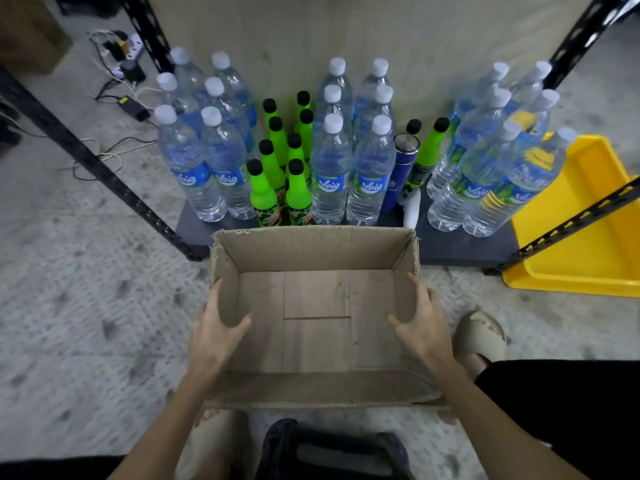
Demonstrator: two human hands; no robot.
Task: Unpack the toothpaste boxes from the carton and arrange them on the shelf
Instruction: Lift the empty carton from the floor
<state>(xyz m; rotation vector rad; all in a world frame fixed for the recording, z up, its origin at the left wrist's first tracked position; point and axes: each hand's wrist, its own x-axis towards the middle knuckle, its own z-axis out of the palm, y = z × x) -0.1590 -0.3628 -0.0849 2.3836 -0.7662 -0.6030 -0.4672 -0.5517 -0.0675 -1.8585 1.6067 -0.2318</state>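
The open-topped cardboard carton [317, 317] sits on the speckled floor, long axis running left to right, mouth up, its worn brown bottom bare. The left hand [216, 329] grips its left wall and the right hand [420, 327] its right wall. Its far edge nearly meets the bottle-crowded bottom shelf [460, 249].
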